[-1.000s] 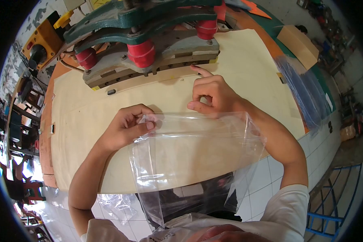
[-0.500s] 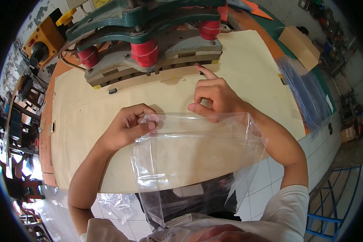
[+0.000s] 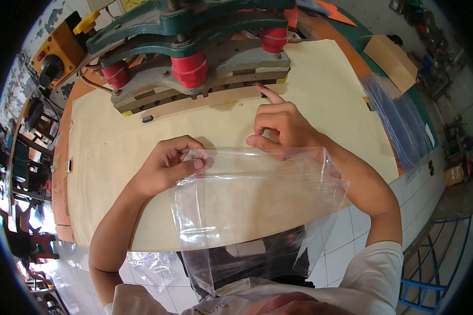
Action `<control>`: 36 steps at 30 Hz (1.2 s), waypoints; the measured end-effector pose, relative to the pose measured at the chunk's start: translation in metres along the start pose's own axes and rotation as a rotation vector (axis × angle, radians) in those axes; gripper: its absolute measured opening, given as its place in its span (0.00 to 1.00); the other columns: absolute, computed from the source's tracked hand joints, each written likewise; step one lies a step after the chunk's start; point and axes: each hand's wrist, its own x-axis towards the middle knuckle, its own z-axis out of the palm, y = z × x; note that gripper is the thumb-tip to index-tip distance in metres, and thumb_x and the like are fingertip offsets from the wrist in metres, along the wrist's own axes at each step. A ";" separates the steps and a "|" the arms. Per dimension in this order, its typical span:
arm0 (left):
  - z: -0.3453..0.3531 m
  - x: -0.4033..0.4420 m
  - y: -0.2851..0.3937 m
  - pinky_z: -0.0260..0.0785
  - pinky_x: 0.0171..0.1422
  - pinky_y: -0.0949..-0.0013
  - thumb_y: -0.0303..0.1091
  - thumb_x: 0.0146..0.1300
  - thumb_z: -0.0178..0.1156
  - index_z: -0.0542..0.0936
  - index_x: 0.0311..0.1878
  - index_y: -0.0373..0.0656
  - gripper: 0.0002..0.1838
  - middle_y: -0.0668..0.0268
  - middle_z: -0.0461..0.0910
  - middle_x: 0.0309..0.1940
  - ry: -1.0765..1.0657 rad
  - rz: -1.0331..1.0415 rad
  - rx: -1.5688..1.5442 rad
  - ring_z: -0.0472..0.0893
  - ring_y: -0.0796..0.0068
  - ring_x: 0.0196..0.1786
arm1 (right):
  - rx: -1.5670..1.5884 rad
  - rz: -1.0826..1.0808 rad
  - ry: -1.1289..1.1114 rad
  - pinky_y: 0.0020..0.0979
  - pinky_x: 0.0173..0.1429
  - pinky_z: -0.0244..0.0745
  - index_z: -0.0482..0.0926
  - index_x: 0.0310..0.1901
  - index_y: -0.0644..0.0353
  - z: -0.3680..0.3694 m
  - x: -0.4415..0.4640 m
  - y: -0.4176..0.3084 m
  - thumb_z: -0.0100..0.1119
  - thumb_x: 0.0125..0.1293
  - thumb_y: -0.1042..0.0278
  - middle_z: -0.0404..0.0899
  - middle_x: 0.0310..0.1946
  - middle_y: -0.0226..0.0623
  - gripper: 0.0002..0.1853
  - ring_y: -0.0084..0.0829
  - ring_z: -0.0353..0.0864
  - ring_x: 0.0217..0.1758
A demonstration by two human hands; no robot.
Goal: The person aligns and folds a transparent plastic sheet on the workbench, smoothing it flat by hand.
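Note:
A clear plastic bag [image 3: 257, 205] hangs across the front edge of the table and over my lap. My left hand [image 3: 176, 161] pinches its upper left corner between thumb and fingers. At the bag's upper right edge, my right hand [image 3: 281, 123] holds nothing: its index finger reaches forward, the other fingers are bent, and the thumb is apart from them. That index fingertip is just under the jaw of the green press machine [image 3: 199, 73], by a small dark block partly hidden behind the finger. Another small dark block [image 3: 147, 119] lies under the jaw's left part.
Cream paper [image 3: 105, 199] covers the table. A yellow control box with a knob [image 3: 58, 55] stands at the back left. Stacked clear plastic sheets [image 3: 399, 123] and a cardboard box [image 3: 390, 58] lie on the right. Crumpled plastic [image 3: 153, 268] is on the tiled floor.

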 end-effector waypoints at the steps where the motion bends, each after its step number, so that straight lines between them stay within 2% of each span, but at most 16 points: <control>1: 0.000 0.000 0.001 0.72 0.47 0.74 0.26 0.67 0.61 0.78 0.48 0.33 0.09 0.64 0.81 0.40 0.003 -0.001 0.006 0.79 0.79 0.41 | 0.017 -0.001 0.005 0.53 0.79 0.52 0.70 0.16 0.58 0.000 0.000 -0.001 0.68 0.58 0.63 0.67 0.14 0.30 0.20 0.34 0.70 0.19; 3: 0.001 0.000 0.000 0.72 0.47 0.74 0.26 0.67 0.61 0.78 0.48 0.33 0.09 0.64 0.81 0.40 0.006 -0.003 0.011 0.79 0.79 0.41 | 0.034 0.000 0.011 0.53 0.78 0.52 0.70 0.16 0.58 -0.001 0.000 -0.001 0.68 0.58 0.63 0.67 0.13 0.30 0.19 0.33 0.70 0.19; 5: 0.001 0.000 -0.002 0.71 0.46 0.74 0.26 0.67 0.61 0.78 0.48 0.34 0.09 0.65 0.81 0.39 0.008 0.009 -0.018 0.79 0.79 0.41 | 0.096 -0.020 0.023 0.57 0.77 0.52 0.73 0.20 0.60 -0.003 0.000 0.000 0.68 0.55 0.73 0.66 0.15 0.27 0.12 0.26 0.61 0.16; 9: 0.000 0.000 0.000 0.71 0.46 0.74 0.25 0.67 0.61 0.78 0.48 0.34 0.09 0.65 0.81 0.39 -0.007 0.002 0.013 0.78 0.79 0.41 | 0.123 -0.014 0.026 0.56 0.77 0.52 0.73 0.21 0.60 -0.004 -0.001 0.004 0.68 0.55 0.72 0.66 0.16 0.27 0.12 0.25 0.60 0.15; 11: 0.002 0.001 0.002 0.66 0.43 0.76 0.25 0.63 0.62 0.78 0.47 0.35 0.10 0.67 0.80 0.37 0.013 -0.025 0.006 0.76 0.81 0.38 | 0.146 -0.017 0.043 0.55 0.77 0.53 0.73 0.20 0.60 -0.005 -0.001 0.005 0.68 0.56 0.71 0.66 0.16 0.27 0.13 0.25 0.59 0.15; 17: 0.004 0.001 0.001 0.65 0.43 0.76 0.24 0.63 0.62 0.78 0.47 0.34 0.10 0.67 0.80 0.37 0.028 -0.015 -0.020 0.76 0.81 0.38 | 0.165 -0.024 0.039 0.53 0.76 0.54 0.73 0.20 0.59 -0.007 -0.001 0.007 0.67 0.56 0.70 0.65 0.15 0.27 0.12 0.24 0.59 0.16; 24: 0.003 0.001 0.000 0.66 0.44 0.76 0.24 0.62 0.62 0.78 0.47 0.34 0.11 0.67 0.80 0.38 0.031 -0.027 -0.006 0.77 0.80 0.39 | 0.181 0.005 0.023 0.52 0.76 0.55 0.73 0.20 0.60 -0.010 -0.001 0.008 0.66 0.56 0.69 0.66 0.15 0.27 0.13 0.24 0.59 0.15; 26: 0.001 0.001 -0.002 0.71 0.46 0.75 0.24 0.67 0.60 0.78 0.48 0.33 0.09 0.65 0.82 0.40 -0.004 0.015 -0.017 0.79 0.80 0.41 | 0.196 0.002 0.027 0.52 0.76 0.55 0.73 0.20 0.61 -0.011 -0.001 0.009 0.66 0.56 0.69 0.67 0.15 0.28 0.13 0.24 0.60 0.15; 36: 0.001 0.002 -0.001 0.70 0.45 0.75 0.25 0.66 0.61 0.78 0.47 0.34 0.09 0.66 0.81 0.39 0.022 0.004 0.025 0.78 0.81 0.41 | 0.212 -0.014 0.045 0.50 0.76 0.56 0.72 0.20 0.61 -0.012 -0.001 0.011 0.65 0.55 0.70 0.65 0.14 0.29 0.12 0.26 0.59 0.15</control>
